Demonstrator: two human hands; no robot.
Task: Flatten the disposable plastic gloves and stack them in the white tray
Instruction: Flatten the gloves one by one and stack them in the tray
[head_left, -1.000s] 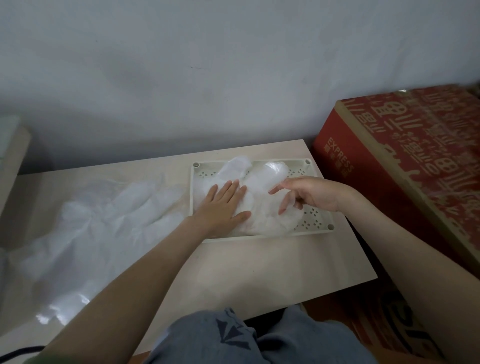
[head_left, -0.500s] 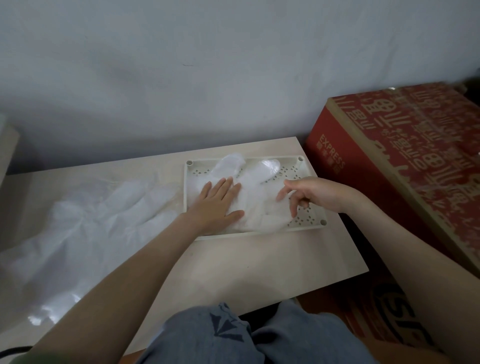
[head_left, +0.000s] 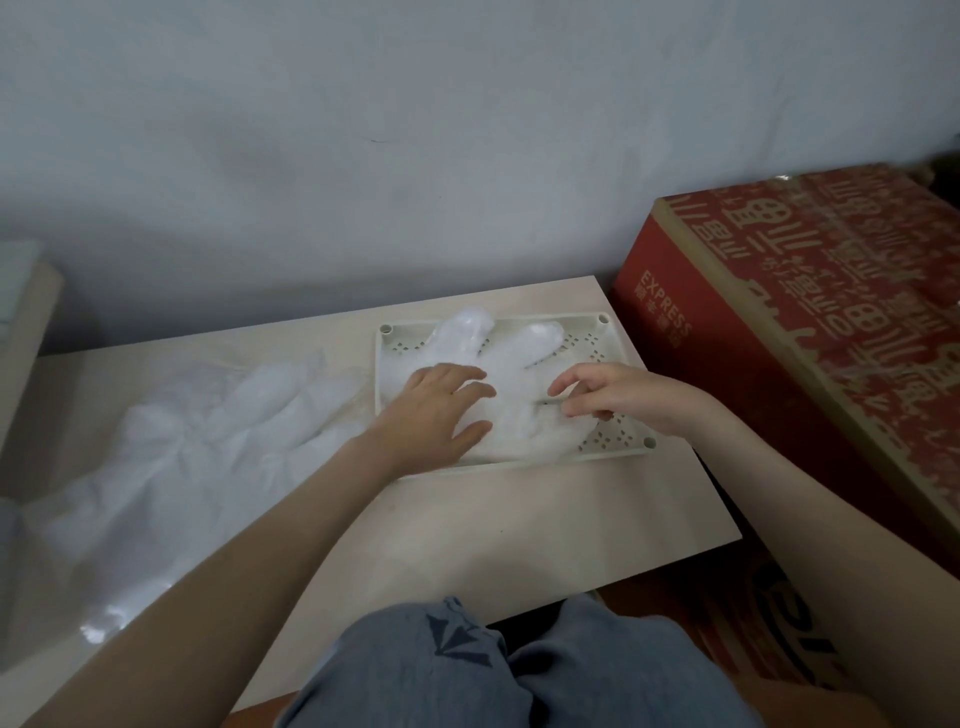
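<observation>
A white perforated tray (head_left: 618, 340) lies at the table's far right. A translucent plastic glove (head_left: 519, 353) lies spread in it, fingers pointing away from me. My left hand (head_left: 436, 410) presses flat on the glove's left side, fingers straight. My right hand (head_left: 623, 397) is over the glove's right side with bent fingers, and its fingertips touch the plastic with thumb and forefinger apart. More crumpled gloves (head_left: 208, 441) lie in a loose pile on the table to the left of the tray.
The light wooden table (head_left: 493, 530) stands against a grey wall. A large red printed cardboard box (head_left: 831, 322) sits close on the right, beside the tray. My knees in blue jeans (head_left: 467, 675) are at the table's front edge.
My right hand has come back left from the tray's right part onto the glove, fingers more bent. My left hand has stayed pressed on the glove, its fingers now turned rightward.
</observation>
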